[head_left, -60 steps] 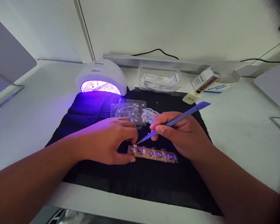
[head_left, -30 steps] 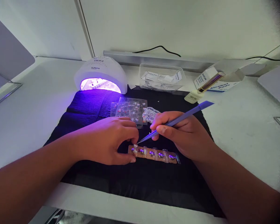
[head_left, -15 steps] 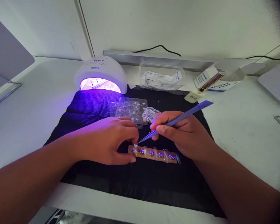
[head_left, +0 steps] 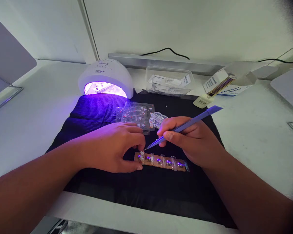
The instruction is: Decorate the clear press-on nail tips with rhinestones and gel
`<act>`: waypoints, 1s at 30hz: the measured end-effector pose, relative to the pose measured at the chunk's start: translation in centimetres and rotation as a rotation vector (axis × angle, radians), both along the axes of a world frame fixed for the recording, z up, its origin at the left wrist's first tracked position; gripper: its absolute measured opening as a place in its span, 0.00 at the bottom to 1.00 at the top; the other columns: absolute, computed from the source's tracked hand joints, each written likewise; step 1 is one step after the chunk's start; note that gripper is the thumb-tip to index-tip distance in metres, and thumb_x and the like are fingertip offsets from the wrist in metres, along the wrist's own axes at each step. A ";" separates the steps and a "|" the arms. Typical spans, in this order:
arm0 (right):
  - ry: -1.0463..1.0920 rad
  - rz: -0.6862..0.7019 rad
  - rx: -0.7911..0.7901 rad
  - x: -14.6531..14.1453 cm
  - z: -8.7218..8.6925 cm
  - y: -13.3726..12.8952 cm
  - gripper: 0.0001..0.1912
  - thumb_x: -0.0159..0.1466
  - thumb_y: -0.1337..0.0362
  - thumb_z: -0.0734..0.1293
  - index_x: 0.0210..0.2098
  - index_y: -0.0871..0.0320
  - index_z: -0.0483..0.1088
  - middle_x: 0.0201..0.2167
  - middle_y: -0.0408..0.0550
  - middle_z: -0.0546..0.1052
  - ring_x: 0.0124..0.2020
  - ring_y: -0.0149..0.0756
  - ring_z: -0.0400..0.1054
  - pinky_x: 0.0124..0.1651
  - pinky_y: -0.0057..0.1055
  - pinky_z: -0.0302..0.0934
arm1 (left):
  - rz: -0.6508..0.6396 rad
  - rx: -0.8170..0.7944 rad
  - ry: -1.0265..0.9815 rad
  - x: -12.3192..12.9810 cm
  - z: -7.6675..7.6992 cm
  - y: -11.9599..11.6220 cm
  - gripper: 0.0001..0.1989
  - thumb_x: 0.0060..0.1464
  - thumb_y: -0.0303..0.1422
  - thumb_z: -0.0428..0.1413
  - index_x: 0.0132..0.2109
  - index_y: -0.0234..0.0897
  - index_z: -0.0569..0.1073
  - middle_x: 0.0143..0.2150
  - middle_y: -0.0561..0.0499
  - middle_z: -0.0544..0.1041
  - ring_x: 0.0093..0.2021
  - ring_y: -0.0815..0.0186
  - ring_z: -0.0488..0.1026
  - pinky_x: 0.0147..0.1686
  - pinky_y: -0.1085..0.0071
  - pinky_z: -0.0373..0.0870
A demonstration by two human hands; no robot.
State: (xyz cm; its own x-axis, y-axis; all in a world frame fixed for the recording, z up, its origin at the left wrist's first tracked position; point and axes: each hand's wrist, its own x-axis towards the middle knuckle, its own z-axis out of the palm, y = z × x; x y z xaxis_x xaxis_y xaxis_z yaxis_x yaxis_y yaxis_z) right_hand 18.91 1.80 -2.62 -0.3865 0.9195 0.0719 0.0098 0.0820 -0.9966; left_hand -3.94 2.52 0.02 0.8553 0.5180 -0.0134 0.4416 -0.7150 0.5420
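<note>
A narrow wooden strip lies on the black cloth, with several shiny round metal studs and clear false nail tips standing across it. My left hand grips the strip's left end, thumb at the near edge and forefinger at the far one; its other fingers are partly hidden. Between them, the leftmost nail tip bears a small whitish decoration, perhaps a sticker. In my right hand, pinched like a pen, are blue-grey tweezers. Their points touch or nearly touch the far end of that nail tip.
Clear sticker sheets and a smaller printed sheet lie behind my hands. A lit white nail lamp stands back left on the black cloth. Behind are a plastic tub of alcohol pads, a tilted bottle and an open carton.
Almost nothing differs. Both hands keep their places, and the tweezer points stay at the leftmost nail tip, where the whitish decoration looks slightly lower or flatter.
</note>
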 end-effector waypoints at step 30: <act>0.141 0.017 -0.083 -0.2 0.0 -0.1 0.06 0.56 0.60 0.76 0.29 0.54 0.77 0.28 0.41 0.77 0.24 0.26 0.72 0.28 0.25 0.69 | 0.001 -0.008 0.020 0.1 0.0 0.0 0.09 0.52 0.36 0.62 0.37 0.36 0.73 0.34 0.52 0.73 0.35 0.66 0.69 0.36 0.68 0.62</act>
State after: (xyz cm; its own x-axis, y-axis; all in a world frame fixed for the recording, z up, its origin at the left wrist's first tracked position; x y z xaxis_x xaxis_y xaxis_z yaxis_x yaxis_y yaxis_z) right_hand 18.75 1.74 -2.58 -0.3934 0.9180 0.0508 -0.1315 -0.0015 -0.9913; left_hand -3.87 2.54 0.04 0.8543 0.5186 -0.0344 0.4528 -0.7102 0.5391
